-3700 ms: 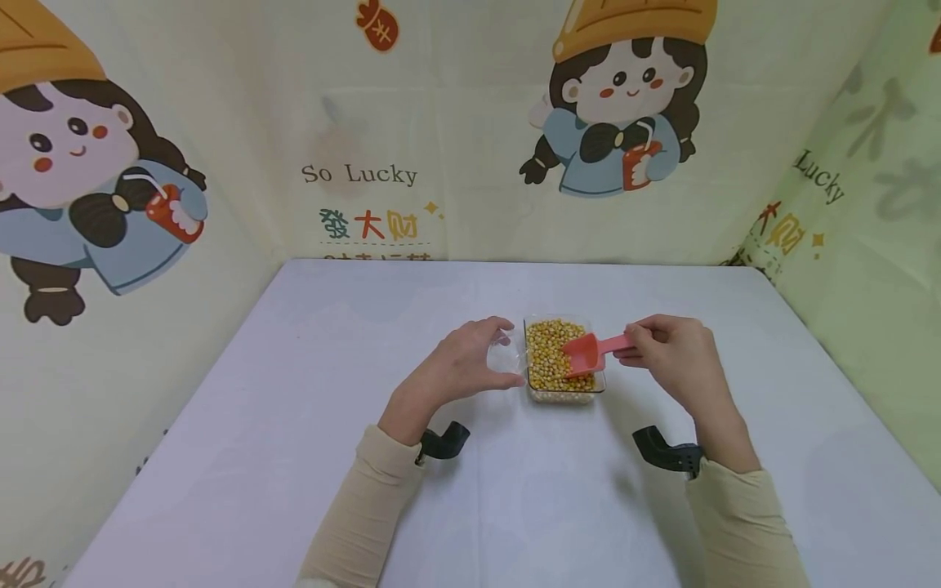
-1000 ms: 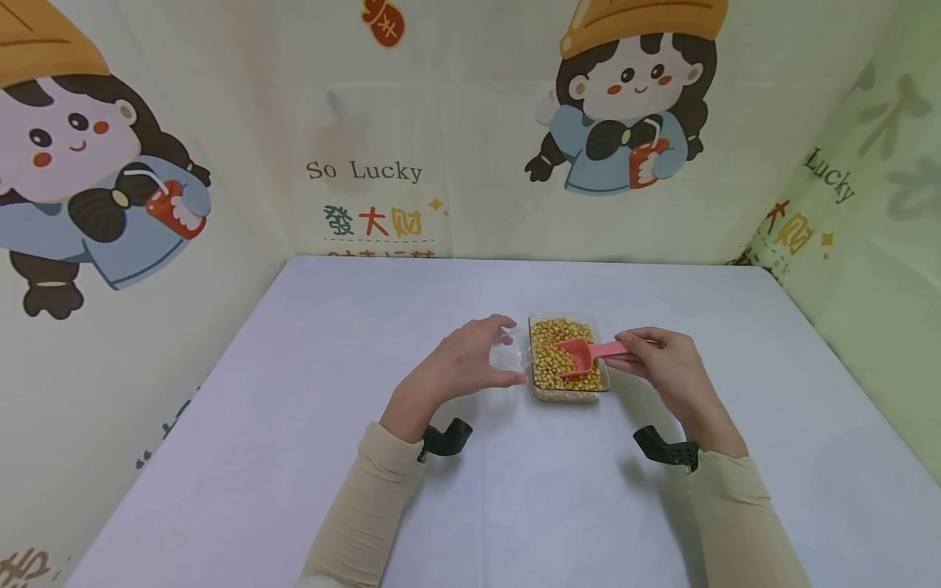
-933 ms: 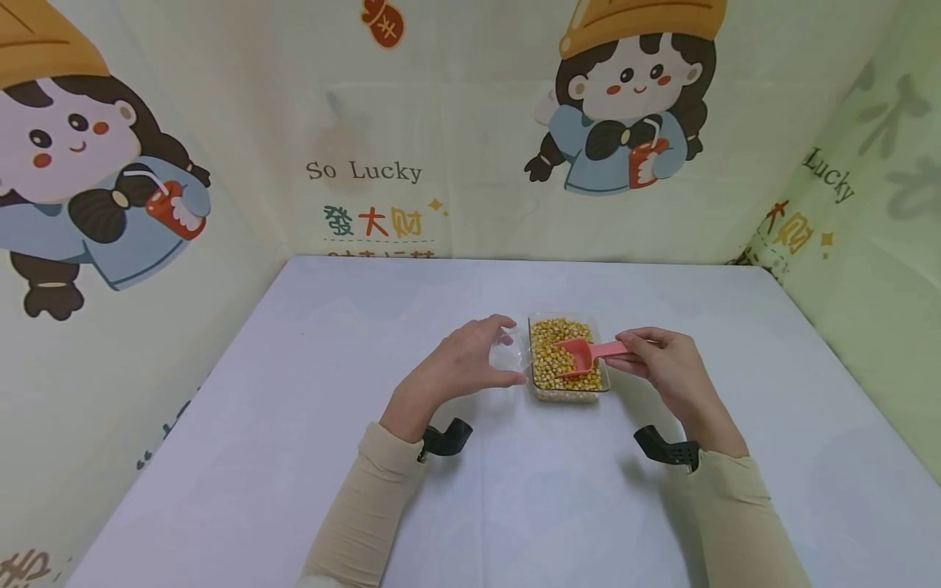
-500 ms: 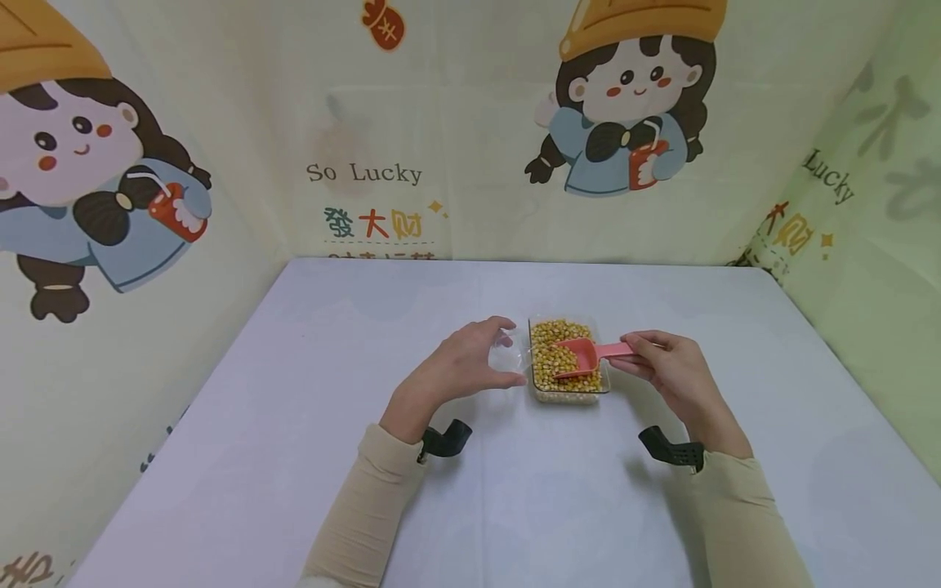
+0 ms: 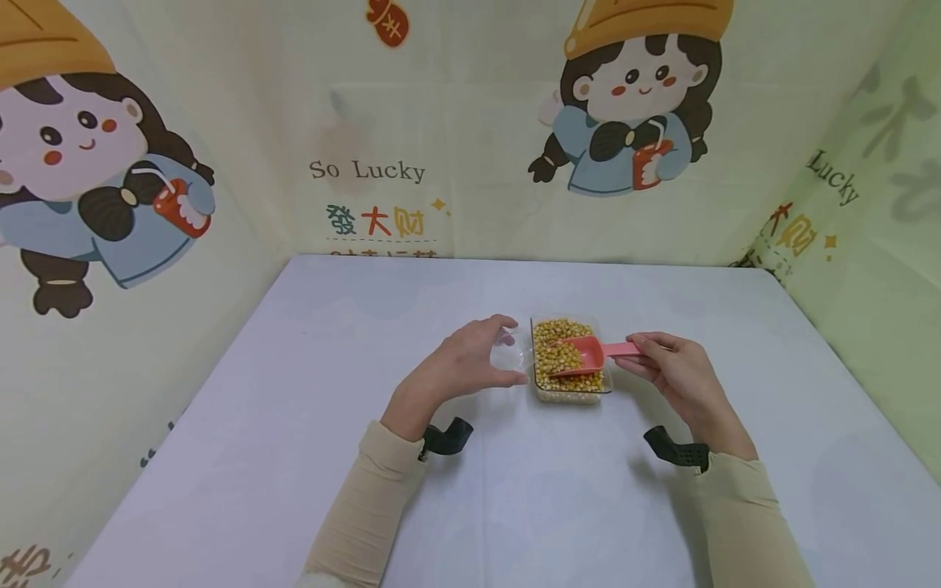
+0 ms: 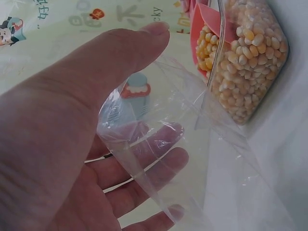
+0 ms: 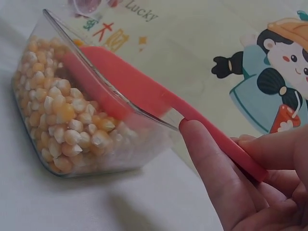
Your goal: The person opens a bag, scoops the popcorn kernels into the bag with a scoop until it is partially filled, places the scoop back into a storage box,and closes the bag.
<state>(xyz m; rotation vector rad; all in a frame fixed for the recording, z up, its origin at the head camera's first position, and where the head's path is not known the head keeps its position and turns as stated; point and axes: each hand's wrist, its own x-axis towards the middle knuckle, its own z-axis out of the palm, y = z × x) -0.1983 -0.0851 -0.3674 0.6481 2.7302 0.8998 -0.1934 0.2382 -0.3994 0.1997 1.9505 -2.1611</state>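
A clear rectangular container (image 5: 604, 382) full of yellow corn kernels (image 5: 562, 328) stands on the table. My right hand (image 5: 680, 380) pinches the handle of a pink scoop (image 5: 591, 354) between thumb and fingers. The scoop's bowl lies in the corn, with kernels heaped in it; the right wrist view shows the scoop (image 7: 130, 84) reaching over the rim. Just left of the container, my left hand (image 5: 463, 359) holds a clear plastic bag (image 6: 231, 159), thumb and fingers spread apart around its mouth. No kernels show in the visible part of the bag.
The white table (image 5: 412, 302) runs back to a cream curtain (image 5: 478, 147) printed with cartoon figures and lettering. Black wrist-camera mounts (image 5: 450, 437) sit below both hands.
My right hand has pushed the scoop into the corn and drawn it slightly right; kernels now fill its bowl. My left hand and the bag stay almost in place.
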